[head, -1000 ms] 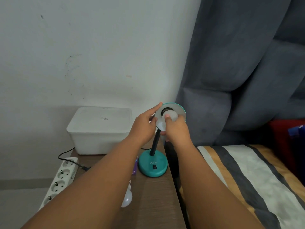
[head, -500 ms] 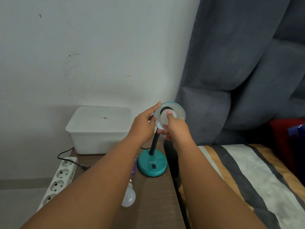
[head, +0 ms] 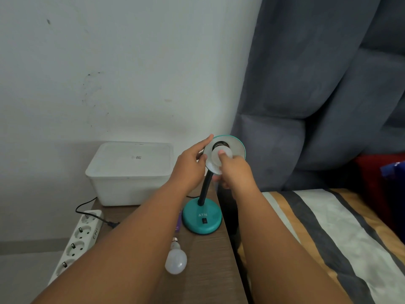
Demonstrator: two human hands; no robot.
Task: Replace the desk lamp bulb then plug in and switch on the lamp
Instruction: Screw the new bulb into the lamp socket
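White bulb (head: 220, 157) pinched by right hand (head: 235, 172); left hand (head: 189, 166) steadies shade (head: 237, 148).

A bedroom in a home: a striped yellow, grey and white bedsheet (head: 328, 233) lies just right of a wooden bedside table (head: 210, 270), beneath a padded grey fabric headboard (head: 317, 84).

Lamp base (head: 202, 218), at the desk's right edge: white letters "ATN" above the black switch; power strip (head: 79, 238), off the desk's left edge: grey mark reading roughly "EN", unclear; white box (head: 129, 172), at the desk's back edge: small lid label, too small to read.
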